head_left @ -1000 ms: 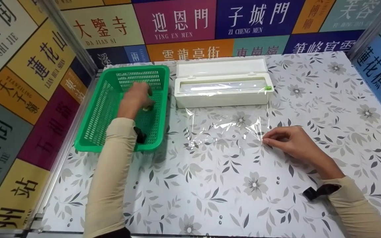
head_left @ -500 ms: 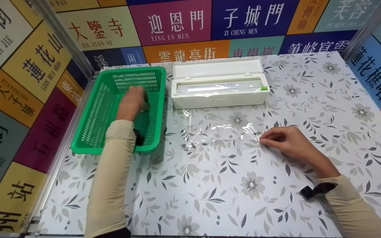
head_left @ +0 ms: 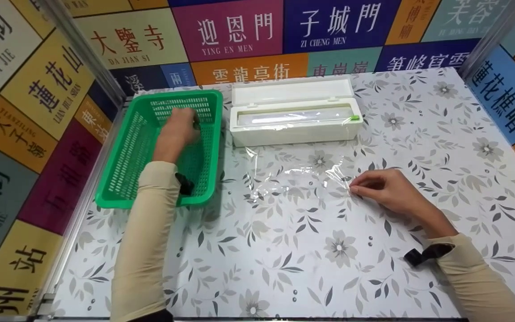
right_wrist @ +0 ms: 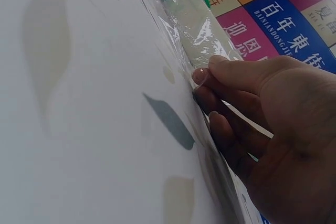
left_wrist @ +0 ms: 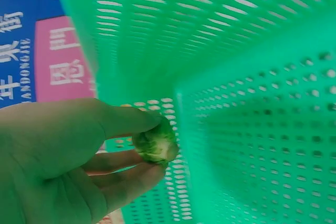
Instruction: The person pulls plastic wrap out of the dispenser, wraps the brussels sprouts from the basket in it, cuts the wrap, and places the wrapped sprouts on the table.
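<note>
Inside the green plastic basket (head_left: 218, 152), my left hand (head_left: 176, 132) pinches a Brussels sprout (left_wrist: 156, 142) between thumb and fingertips, as the left wrist view shows. From the head view the sprout is hidden behind the hand. My right hand (head_left: 389, 190) pinches the near right corner of a clear sheet of cling film (head_left: 293, 172). The film runs out over the front of a white cling film box (head_left: 297, 137) toward me, above or on the table. In the right wrist view, the film edge lies between thumb and index finger (right_wrist: 200, 76).
The box's white lid (head_left: 291, 91) stands open at the back, and a green cutter slide (head_left: 355, 118) sits at its right end. A flower-patterned cloth covers the table (head_left: 257, 255). Printed panels (head_left: 239, 33) wall in the back and sides.
My left hand dipped in the basket, then rose slightly and shifted left. The right hand keeps its pinch on the film with hardly any movement. The head view has shifted slightly.
</note>
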{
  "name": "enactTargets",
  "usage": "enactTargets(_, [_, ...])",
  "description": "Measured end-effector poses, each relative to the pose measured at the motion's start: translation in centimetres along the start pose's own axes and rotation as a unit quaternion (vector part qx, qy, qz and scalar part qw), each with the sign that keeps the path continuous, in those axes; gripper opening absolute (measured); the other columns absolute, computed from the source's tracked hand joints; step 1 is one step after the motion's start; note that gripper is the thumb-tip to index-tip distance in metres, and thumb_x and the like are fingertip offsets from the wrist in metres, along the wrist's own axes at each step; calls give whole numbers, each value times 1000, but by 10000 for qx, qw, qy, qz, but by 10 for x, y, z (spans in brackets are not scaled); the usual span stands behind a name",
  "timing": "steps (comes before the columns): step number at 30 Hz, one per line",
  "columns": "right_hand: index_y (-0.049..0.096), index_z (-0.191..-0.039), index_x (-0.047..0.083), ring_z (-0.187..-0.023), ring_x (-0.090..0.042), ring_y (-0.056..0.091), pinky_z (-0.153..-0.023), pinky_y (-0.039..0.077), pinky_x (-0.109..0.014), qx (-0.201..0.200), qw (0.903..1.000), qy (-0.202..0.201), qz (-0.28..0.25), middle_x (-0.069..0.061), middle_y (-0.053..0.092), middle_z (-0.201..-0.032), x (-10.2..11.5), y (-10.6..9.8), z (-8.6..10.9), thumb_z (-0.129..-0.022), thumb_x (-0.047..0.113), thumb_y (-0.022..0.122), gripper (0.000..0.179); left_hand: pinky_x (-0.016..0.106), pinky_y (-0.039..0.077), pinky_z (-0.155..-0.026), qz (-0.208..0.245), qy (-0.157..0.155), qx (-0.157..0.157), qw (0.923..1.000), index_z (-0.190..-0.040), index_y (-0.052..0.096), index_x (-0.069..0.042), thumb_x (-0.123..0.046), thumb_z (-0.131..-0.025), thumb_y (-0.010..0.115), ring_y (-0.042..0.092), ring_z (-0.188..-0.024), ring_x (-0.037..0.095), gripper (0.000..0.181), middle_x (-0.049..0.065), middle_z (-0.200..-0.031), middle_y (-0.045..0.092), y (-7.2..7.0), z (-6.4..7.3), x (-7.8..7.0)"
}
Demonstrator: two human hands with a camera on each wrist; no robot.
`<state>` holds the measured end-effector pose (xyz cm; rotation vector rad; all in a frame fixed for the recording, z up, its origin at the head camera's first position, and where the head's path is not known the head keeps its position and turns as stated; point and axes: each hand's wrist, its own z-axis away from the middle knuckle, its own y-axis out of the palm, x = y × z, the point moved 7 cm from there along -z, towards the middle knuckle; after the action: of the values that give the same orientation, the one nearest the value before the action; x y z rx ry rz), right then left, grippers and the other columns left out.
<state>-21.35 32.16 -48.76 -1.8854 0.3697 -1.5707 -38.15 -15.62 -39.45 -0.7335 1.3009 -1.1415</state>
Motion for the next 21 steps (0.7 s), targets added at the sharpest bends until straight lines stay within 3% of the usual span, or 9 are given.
enactTargets(7, [84, -106, 24, -85, -6, 76, -76, 56, -14, 21, 10000, 37, 40, 5, 84, -96, -2, -2, 1, -97, 29, 84, 11, 53, 58, -99, 306, 835, -994, 9911, -134, 67, 5, -6, -105, 62, 65, -116, 37, 30, 26, -127, 68, -30, 17, -41])
enactTargets(11, [84, -106, 24, -85, -6, 76, -76, 56, -14, 37, 9999, 50, 96, 6, 84, -96, -1, -3, 1, -97, 30, 84, 11, 50, 59, -100, 339, 1206, -1310, 9834, -134, 68, 2, -8, -105, 64, 61, -119, 36, 31, 25, -131, 64, -38, 33, -69])
enactTargets(15, [84, -107, 25, -86, -6, 76, -77, 56, -14, 46, 9999, 73, 110, 6, 84, -97, 0, -2, 0, -97, 31, 84, 12, 47, 59, -101, 324, 1614, -1451, 9756, -131, 70, -1, -10, -103, 67, 61, -118, 34, 30, 23, -131, 64, -38, 48, -97])
enactTargets(21, [84, -107, 24, -87, -6, 76, -78, 57, -14, 66, 9999, 49, 90, 6, 84, -98, -1, 0, 0, -97, 30, 84, 12, 41, 61, -97, 299, 2431, -1435, 9589, -128, 72, -2, -8, -101, 72, 64, -114, 32, 28, 20, -124, 67, -23, 71, -136])
